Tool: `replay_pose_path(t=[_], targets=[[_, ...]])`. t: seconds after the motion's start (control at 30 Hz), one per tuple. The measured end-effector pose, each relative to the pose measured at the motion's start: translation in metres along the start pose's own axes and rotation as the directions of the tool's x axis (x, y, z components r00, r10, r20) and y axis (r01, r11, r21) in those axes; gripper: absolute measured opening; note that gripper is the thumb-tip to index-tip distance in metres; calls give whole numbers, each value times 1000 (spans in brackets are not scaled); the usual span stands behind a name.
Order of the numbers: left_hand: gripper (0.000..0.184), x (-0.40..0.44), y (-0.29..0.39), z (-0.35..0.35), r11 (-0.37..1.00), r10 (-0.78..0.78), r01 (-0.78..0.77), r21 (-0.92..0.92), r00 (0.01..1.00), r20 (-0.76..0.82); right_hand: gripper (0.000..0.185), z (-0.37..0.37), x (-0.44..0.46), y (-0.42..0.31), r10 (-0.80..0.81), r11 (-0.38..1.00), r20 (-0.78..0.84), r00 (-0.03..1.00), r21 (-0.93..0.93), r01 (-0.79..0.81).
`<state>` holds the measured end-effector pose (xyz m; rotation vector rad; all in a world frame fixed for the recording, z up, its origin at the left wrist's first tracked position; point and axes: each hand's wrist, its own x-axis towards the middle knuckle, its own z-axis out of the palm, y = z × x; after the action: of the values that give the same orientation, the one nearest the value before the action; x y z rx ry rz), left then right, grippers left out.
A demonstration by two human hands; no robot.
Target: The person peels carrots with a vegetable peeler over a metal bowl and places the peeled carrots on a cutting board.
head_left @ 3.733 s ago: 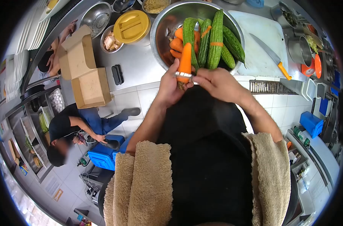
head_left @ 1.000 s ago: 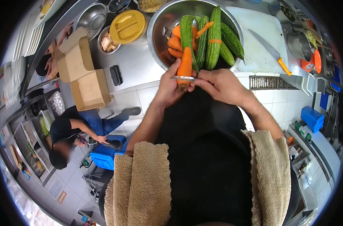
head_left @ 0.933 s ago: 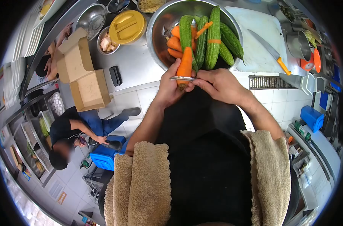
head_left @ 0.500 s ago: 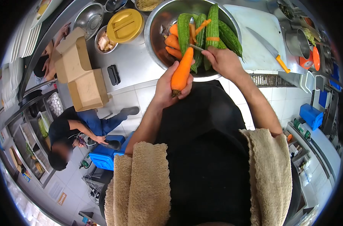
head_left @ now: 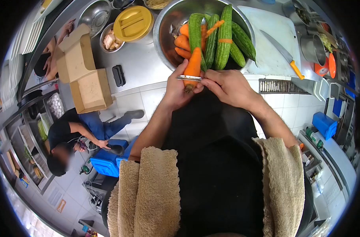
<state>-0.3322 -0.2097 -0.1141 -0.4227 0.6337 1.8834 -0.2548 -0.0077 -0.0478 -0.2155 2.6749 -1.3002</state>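
My left hand is closed around an orange carrot, its tip pointing up toward the bowl. A metal peeler lies across the carrot near its stem end. My right hand grips the peeler's handle, which is mostly hidden by the fingers. Just beyond both hands, a large steel bowl holds several green ridged gourds and several carrots. Strips of orange peel rest on the gourds.
On the right, a knife with an orange handle lies on a white cutting board. To the left are a yellow lid, a small bowl of pale pieces, a black case and an open cardboard box. A seated person is at left.
The peeler has moved from the carrot's tip down to its stem end, with my right hand drawn toward me. My left hand still holds the carrot.
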Motion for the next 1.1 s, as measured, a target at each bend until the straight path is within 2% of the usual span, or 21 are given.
replay_pose_path(t=[0.1, 0.23, 0.27, 0.37, 0.4, 0.5, 0.6, 0.67, 0.73, 0.77, 0.87, 0.97, 1.03, 1.1], targets=[[47, 0, 1, -4, 1000, -24, 24, 1, 997, 73, 28, 8, 5, 18, 84, 985, -29, 996, -147, -88], [50, -8, 1, -2, 999, -37, 36, 6, 989, 141, 32, 4, 21, 57, 170, 962, -169, 971, -186, -201], [50, -11, 2, 0, 999, -34, 32, 17, 989, 144, 36, 3, 24, 62, 247, 911, -182, 952, -291, -292], [49, -13, 9, 8, 999, -20, 11, 36, 969, 246, 39, 3, 28, 75, 269, 894, -222, 937, -305, -329], [49, -14, 10, 12, 999, 3, -10, 43, 984, 176, 40, 2, 30, 70, 296, 894, -229, 927, -275, -353], [50, -10, 10, 20, 994, 56, -54, 99, 998, -16, 37, -8, 28, 41, 302, 948, -157, 940, -58, -314], [53, -4, 11, 20, 984, 98, -74, 164, 985, -142, 29, -14, 17, 11, 155, 988, -34, 987, 21, -154], [54, -2, 15, 26, 981, 133, -105, 162, 977, -170, 27, -10, 10, 3, 71, 997, -2, 998, -5, -71], [53, 2, 14, 21, 982, 140, -124, 141, 984, -114, 25, -6, 8, 3, -12, 998, -9, 1000, -56, 12], [53, 4, 13, 18, 983, 143, -132, 131, 986, -86, 26, -4, 9, 7, -13, 996, -24, 1000, -85, 11], [48, 7, 12, 13, 999, 37, -36, 9, 988, -148, 30, 3, 16, 31, 25, 981, -78, 997, -192, -40], [53, -1, 8, 4, 998, 9, -15, 60, 996, 90, 36, 1, 26, 56, 120, 939, -185, 975, -299, -172], [56, -7, 9, 7, 997, 7, -18, 69, 989, 147, 36, 0, 30, 71, 169, 893, -251, 953, -370, -255], [58, -10, 10, 12, 997, 8, -19, 74, 989, 150, 38, -1, 29, 78, 188, 897, -264, 946, -347, -275]])
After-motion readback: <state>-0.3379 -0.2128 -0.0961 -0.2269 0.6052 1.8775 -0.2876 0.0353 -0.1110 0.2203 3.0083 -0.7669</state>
